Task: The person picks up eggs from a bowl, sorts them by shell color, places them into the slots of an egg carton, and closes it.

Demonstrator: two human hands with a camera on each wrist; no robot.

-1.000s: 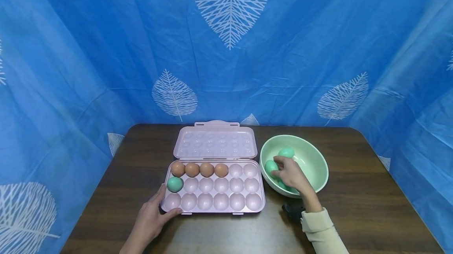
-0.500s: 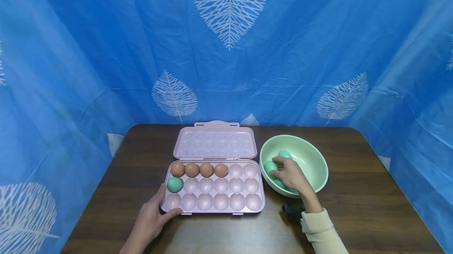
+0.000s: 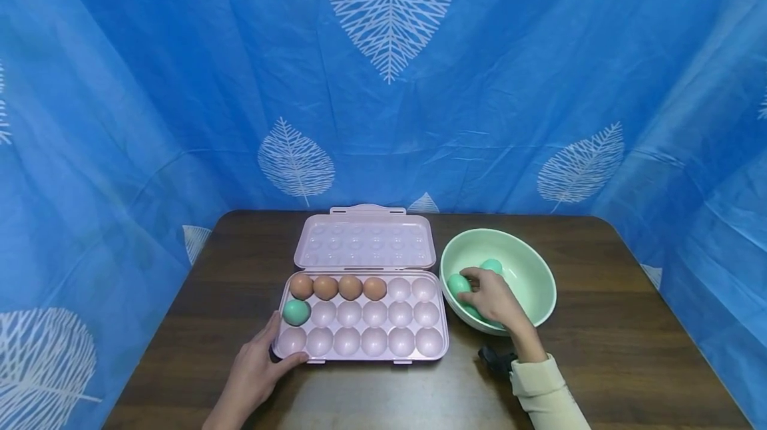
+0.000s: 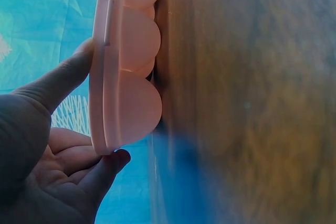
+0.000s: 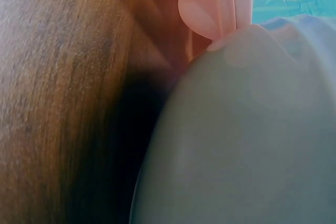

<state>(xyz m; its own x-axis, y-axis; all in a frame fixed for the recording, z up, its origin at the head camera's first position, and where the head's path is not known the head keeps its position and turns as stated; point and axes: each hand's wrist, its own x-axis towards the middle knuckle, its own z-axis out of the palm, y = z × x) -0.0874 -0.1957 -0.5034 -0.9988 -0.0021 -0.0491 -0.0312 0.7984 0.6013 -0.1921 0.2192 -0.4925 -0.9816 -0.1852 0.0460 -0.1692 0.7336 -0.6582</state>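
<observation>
A pale pink egg carton lies with its lid raised behind it. Four-cup gaps aside, several brown eggs fill part of its back row, and one green egg sits at the left of the middle row. My left hand grips the carton's near left corner, thumb on the front rim, fingers at the side. In a light green bowl, my right hand has thumb and index finger around another green egg. Further green eggs lie by it, partly hidden by the hand.
The bowl stands against the carton's right side on a dark wooden table. A black object shows beside the right wrist. Blue cloth with white leaf prints hangs behind and at both sides.
The rear green egg in the bowl has shifted, first towards the front left, then to the right. The left hand, the right hand and the carton stay nearly in place.
</observation>
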